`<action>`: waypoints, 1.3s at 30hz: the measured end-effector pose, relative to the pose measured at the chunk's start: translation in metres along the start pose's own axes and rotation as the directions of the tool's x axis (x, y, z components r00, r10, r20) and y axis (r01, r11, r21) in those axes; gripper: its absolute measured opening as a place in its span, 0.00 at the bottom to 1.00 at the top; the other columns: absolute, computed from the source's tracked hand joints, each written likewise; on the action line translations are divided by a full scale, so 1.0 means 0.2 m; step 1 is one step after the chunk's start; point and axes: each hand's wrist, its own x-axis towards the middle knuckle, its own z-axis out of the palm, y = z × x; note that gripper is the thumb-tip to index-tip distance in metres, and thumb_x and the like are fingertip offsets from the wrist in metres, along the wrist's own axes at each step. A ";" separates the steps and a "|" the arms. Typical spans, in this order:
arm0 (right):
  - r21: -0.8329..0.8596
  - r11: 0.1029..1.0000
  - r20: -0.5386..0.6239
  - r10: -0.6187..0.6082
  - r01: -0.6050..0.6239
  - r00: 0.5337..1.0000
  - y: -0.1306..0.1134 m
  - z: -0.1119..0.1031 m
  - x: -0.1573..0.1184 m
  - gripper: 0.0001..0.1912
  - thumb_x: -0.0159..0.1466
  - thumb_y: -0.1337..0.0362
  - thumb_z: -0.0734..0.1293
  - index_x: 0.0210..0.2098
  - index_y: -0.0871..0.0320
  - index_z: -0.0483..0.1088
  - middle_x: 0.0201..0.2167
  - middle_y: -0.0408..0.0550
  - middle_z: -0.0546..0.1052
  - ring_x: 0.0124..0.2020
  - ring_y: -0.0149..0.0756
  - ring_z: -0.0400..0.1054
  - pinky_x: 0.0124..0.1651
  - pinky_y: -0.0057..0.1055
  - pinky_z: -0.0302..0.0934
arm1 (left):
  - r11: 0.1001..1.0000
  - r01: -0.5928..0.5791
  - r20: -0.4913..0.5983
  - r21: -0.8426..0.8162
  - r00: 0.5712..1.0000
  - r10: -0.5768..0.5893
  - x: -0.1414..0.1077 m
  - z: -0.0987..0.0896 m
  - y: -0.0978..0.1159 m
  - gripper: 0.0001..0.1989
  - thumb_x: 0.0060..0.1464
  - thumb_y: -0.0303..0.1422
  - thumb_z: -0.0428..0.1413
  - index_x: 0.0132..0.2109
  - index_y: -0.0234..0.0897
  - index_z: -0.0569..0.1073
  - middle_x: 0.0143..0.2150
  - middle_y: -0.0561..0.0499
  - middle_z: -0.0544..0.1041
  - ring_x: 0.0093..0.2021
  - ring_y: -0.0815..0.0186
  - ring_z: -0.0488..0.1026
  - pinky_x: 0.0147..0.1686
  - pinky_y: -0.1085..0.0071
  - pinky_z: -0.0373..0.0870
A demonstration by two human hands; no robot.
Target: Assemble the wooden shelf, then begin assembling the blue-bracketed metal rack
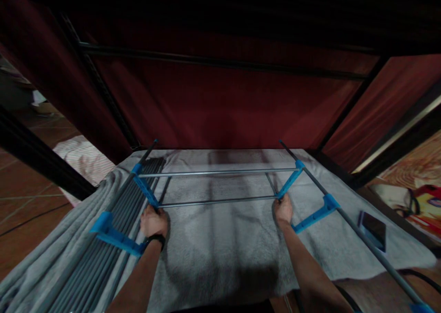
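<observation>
A frame of grey metal tubes (220, 172) with blue plastic brackets stands over a grey towel-like cloth (220, 253). My left hand (154, 221), with a dark band on its wrist, is closed around the lower end of the far left bracket (146, 190), where a lower tube meets it. The lower end of the far right bracket (290, 183) is held in my right hand (283, 209). Two nearer brackets, one on the left (117, 237) and one on the right (315, 214), slant inward from the long side tubes.
Many loose grey tubes (99, 262) lie side by side at the left. A phone (373, 230) rests on the cloth at the right. Behind the cloth hangs a dark red curtain (220, 106) with black bars. A red and yellow package (430, 202) sits at the far right.
</observation>
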 end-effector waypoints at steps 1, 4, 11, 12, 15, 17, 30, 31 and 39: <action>0.017 0.999 -0.007 0.040 -0.040 0.999 0.00 0.01 0.00 0.19 0.63 0.65 0.55 0.51 0.64 0.65 0.40 0.57 0.74 0.40 0.43 0.68 0.43 0.35 0.59 | 1.000 0.004 0.001 -0.011 1.000 -0.004 0.00 0.00 0.00 0.16 0.60 0.36 0.49 0.50 0.32 0.71 0.46 0.36 0.75 0.50 0.48 0.72 0.44 0.58 0.69; 0.063 0.994 -0.030 0.086 -0.084 0.996 0.00 0.02 0.00 0.21 0.62 0.64 0.56 0.52 0.63 0.65 0.44 0.59 0.74 0.43 0.44 0.68 0.46 0.36 0.60 | 0.999 0.023 -0.003 -0.029 1.000 -0.023 -0.01 -0.01 0.00 0.16 0.59 0.36 0.50 0.50 0.32 0.71 0.46 0.36 0.75 0.49 0.47 0.72 0.44 0.57 0.69; 0.112 0.993 -0.046 0.042 -0.036 0.998 0.04 0.04 0.02 0.23 0.61 0.64 0.56 0.53 0.65 0.65 0.45 0.60 0.74 0.44 0.44 0.67 0.47 0.36 0.60 | 1.000 -0.007 -0.011 -0.003 1.000 0.007 0.00 0.01 0.00 0.17 0.60 0.35 0.49 0.52 0.32 0.70 0.48 0.36 0.75 0.52 0.47 0.70 0.44 0.57 0.68; 0.111 0.993 -0.043 0.048 -0.043 0.998 0.05 0.05 0.02 0.22 0.61 0.63 0.56 0.52 0.65 0.65 0.45 0.60 0.74 0.43 0.44 0.67 0.46 0.35 0.59 | 1.000 -0.005 -0.016 0.003 1.000 0.005 0.00 0.01 0.01 0.17 0.60 0.35 0.49 0.53 0.33 0.70 0.48 0.36 0.75 0.52 0.47 0.70 0.44 0.57 0.68; 0.088 0.993 -0.032 0.083 -0.080 0.996 0.06 0.07 0.03 0.20 0.60 0.63 0.57 0.50 0.63 0.66 0.42 0.57 0.74 0.40 0.44 0.67 0.43 0.35 0.59 | 1.000 0.004 -0.012 0.015 1.000 -0.004 -0.01 0.01 0.01 0.17 0.61 0.35 0.48 0.54 0.32 0.69 0.48 0.36 0.75 0.51 0.48 0.70 0.44 0.58 0.68; 0.069 0.993 -0.024 0.096 -0.094 0.995 0.06 0.08 0.03 0.18 0.60 0.62 0.57 0.48 0.61 0.66 0.39 0.55 0.74 0.38 0.43 0.67 0.41 0.35 0.58 | 1.000 0.003 -0.007 0.026 1.000 -0.002 -0.02 0.00 0.02 0.17 0.60 0.34 0.49 0.53 0.31 0.69 0.48 0.36 0.75 0.51 0.48 0.71 0.45 0.59 0.68; 0.006 0.996 -0.032 0.088 -0.088 0.996 0.05 0.08 0.02 0.15 0.62 0.63 0.59 0.47 0.62 0.65 0.38 0.54 0.74 0.38 0.41 0.67 0.40 0.34 0.58 | 0.998 0.005 0.020 0.058 1.000 -0.006 -0.02 0.02 0.02 0.17 0.60 0.31 0.49 0.54 0.29 0.69 0.51 0.35 0.74 0.55 0.49 0.69 0.50 0.57 0.66; 0.002 0.996 -0.024 0.094 -0.094 0.995 0.05 0.08 0.02 0.15 0.62 0.63 0.59 0.47 0.62 0.65 0.39 0.55 0.73 0.39 0.42 0.67 0.41 0.34 0.58 | 0.998 -0.003 0.016 0.061 1.000 0.002 -0.02 0.02 0.02 0.18 0.60 0.31 0.49 0.55 0.28 0.68 0.52 0.34 0.74 0.55 0.48 0.68 0.50 0.57 0.66; 0.035 0.998 0.009 0.049 -0.050 0.999 0.03 0.05 0.02 0.21 0.61 0.65 0.59 0.52 0.67 0.63 0.44 0.61 0.72 0.46 0.48 0.68 0.47 0.38 0.61 | 0.999 -0.036 0.027 0.028 0.999 0.036 0.00 0.00 0.01 0.19 0.61 0.30 0.47 0.56 0.25 0.67 0.52 0.33 0.73 0.56 0.48 0.69 0.51 0.59 0.66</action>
